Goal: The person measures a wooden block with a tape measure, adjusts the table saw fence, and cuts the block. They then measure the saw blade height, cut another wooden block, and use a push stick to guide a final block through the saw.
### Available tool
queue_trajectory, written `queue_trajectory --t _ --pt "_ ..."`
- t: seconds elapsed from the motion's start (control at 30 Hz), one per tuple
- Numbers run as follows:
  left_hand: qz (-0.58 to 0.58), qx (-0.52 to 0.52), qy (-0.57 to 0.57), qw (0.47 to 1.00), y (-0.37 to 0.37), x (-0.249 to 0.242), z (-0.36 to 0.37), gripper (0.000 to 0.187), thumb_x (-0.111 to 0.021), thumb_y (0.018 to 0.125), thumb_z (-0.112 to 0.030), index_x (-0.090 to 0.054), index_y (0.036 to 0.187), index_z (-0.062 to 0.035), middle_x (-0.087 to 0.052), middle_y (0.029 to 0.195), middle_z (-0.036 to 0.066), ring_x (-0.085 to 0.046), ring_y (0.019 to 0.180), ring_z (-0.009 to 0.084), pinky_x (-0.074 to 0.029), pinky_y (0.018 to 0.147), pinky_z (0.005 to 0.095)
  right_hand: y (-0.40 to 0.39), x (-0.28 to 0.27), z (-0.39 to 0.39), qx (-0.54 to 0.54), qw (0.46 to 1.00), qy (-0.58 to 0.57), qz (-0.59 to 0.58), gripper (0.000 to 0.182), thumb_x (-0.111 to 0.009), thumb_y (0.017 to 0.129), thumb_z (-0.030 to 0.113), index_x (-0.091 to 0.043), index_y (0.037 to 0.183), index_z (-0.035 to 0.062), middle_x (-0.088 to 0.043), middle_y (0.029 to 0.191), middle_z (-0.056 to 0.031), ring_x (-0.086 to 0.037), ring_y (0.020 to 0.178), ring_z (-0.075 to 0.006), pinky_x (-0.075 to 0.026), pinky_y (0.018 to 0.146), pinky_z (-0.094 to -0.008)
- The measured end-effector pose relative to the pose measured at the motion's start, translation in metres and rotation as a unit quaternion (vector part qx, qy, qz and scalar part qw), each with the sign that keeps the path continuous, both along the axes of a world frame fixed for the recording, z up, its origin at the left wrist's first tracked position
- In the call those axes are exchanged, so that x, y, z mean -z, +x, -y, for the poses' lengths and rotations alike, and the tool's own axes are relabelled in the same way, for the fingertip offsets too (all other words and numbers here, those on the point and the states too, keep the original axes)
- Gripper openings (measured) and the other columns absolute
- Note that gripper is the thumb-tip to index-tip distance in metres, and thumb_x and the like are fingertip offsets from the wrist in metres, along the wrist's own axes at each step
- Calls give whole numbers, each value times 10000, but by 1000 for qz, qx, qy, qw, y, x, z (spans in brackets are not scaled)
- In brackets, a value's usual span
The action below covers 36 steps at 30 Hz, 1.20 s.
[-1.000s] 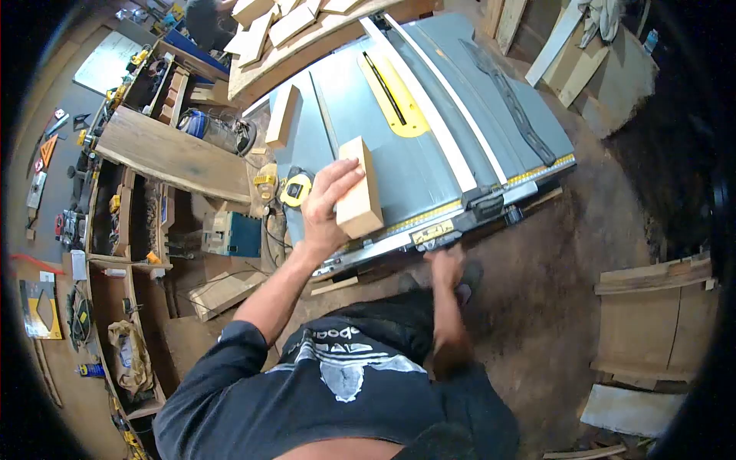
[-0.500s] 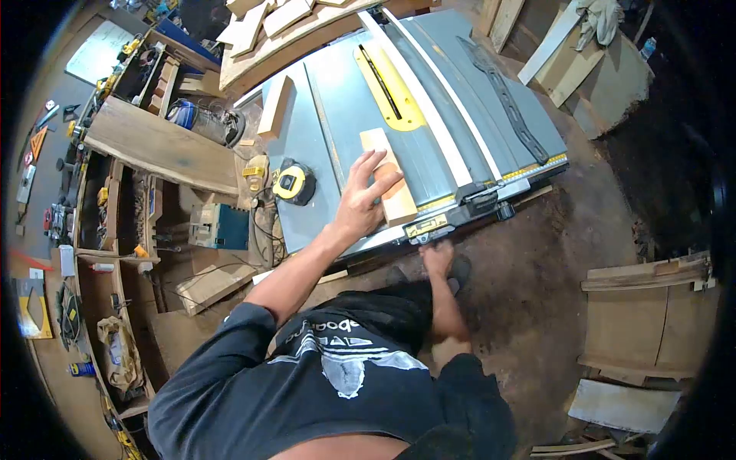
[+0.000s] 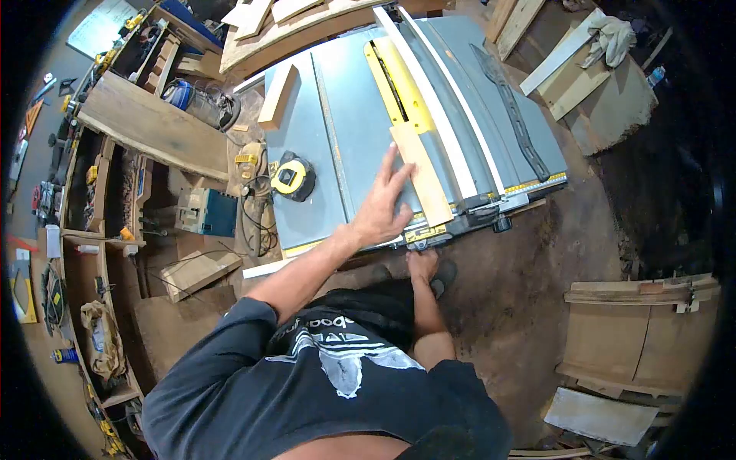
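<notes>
Right hand (image 3: pixel 422 264) is down low at the near edge of the saw desk (image 3: pixel 337 107), by the front controls; can't tell how its fingers sit, they're hidden under the rail. Left hand (image 3: pixel 381 211) lies flat on the wood strip (image 3: pixel 421 175), fingers spread and pressing its near-left side. The strip lies flat on the desk, long axis running near to far, tilted a bit left at the far end, just left of the white fence (image 3: pixel 452 115). A tape measure (image 3: pixel 291 178) sits further left, and a wood block (image 3: pixel 277 96) beyond it.
</notes>
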State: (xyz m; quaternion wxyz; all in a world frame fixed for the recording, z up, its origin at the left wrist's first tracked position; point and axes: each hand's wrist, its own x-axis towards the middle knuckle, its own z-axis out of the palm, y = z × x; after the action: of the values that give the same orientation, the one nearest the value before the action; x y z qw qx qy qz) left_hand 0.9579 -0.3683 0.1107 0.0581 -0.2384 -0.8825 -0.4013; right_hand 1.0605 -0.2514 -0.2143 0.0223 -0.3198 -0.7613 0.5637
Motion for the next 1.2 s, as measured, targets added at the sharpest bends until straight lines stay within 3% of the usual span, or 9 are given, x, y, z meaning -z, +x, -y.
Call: queue_trajectory --t 0.23,0.3,0.4,0.63,0.67,0.73,0.83,1.0,1.2 --pt "62 -100 -29 993 -7 11 -25 951 -642 919 -488 -218 1517 118 -293 1544 351 -168 1501 468 -191 1222 499 -9 -44 -13 66 980 -50 -183 130 -673 830 -6 -646 955 -25 -708 790 -108 -668 660 -165 -516 577 -309" --pt "61 -91 -22 994 -12 12 -29 931 -626 927 -468 -214 1510 130 -297 1536 363 -199 1487 478 -185 1220 515 3 -110 15 15 974 -50 -221 146 -676 821 30 -652 953 -29 -715 815 -150 -683 716 -277 -537 682 -372" --pt "11 -82 -64 994 -17 19 -38 916 -584 943 -486 -220 1501 141 -300 1525 376 -228 1472 492 -177 1217 531 16 -98 22 -194 979 24 58 225 -656 812 99 -659 991 -38 -714 988 -230 -641 906 -461 -509 862 -458" --pt "16 -120 -82 989 -27 11 -48 923 -532 957 -513 -206 1488 168 -293 1508 407 -242 1456 516 -156 1217 549 0 -147 -12 -86 987 -35 -134 211 -691 850 123 -674 994 -30 -712 984 -231 -674 845 -254 -517 801 -381" --pt "20 -108 -87 990 -24 12 -46 926 -523 959 -517 -203 1484 175 -287 1507 413 -234 1458 520 -152 1219 549 15 -131 -1 -167 985 34 24 190 -688 843 117 -687 939 -48 -706 875 -222 -673 816 -271 -509 757 -401" --pt "20 -104 -88 990 -23 14 -43 924 -511 962 -521 -206 1482 178 -283 1507 417 -229 1459 522 -149 1220 547 29 -40 12 -155 958 217 -102 193 -687 782 93 -689 884 -70 -693 781 -224 -673 797 -313 -501 728 -416" --pt "11 -97 -95 991 -32 20 -40 924 -491 966 -534 -209 1483 179 -279 1510 417 -221 1463 522 -145 1222 544 8 -34 -15 -97 994 49 10 207 -672 793 42 -685 965 -72 -718 867 -180 -697 824 -296 -521 757 -405" --pt "18 -104 -80 991 -55 22 -26 936 -484 966 -551 -204 1488 174 -280 1516 409 -219 1468 514 -148 1225 534 5 -116 -15 30 983 -169 -73 127 -542 891 -123 -603 997 -90 -690 928 -169 -714 787 -266 -634 676 -397" --pt "28 -105 -53 993 -56 16 -24 963 -507 951 -561 -194 1493 171 -259 1537 391 -196 1482 496 -143 1236 515 11 -24 -1 -161 979 120 36 112 -659 873 43 -672 857 -67 -721 858 -173 -707 728 -268 -565 699 -421"
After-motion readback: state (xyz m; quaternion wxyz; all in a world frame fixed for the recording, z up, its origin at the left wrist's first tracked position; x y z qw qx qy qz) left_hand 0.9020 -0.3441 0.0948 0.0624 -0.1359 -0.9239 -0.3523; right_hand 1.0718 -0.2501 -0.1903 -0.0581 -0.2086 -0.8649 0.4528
